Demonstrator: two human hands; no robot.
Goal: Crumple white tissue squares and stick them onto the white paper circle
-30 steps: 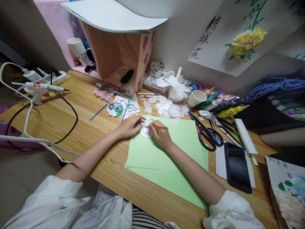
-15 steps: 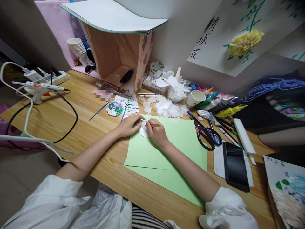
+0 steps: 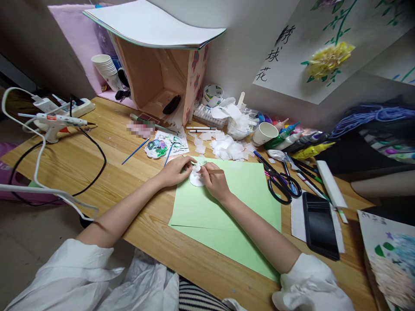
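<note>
A small round white paper disc (image 3: 196, 180) lies on light green paper (image 3: 249, 198), with white tissue bits on its upper part. My left hand (image 3: 177, 170) lies at the disc's left side, its thumb and fingers bent together at the disc's upper edge. My right hand (image 3: 214, 181) is closed around a thin brown wooden stick (image 3: 216, 171), whose end juts out to the right. Its fingertips are at the tissue on the disc, close to the left fingertips. What lies right under the fingertips is partly hidden.
Loose white tissue squares (image 3: 228, 147) lie behind the green paper, near a paper cup (image 3: 265, 133). Black scissors (image 3: 275, 179) and a black phone-like object (image 3: 320, 226) are on the right. A glue gun (image 3: 53, 125) with cables stands left. Paintbrushes (image 3: 135, 151) lie behind my left hand.
The brown stick now points more level and shows more of its length to the right of my right hand. My left hand stays at about the same place.
</note>
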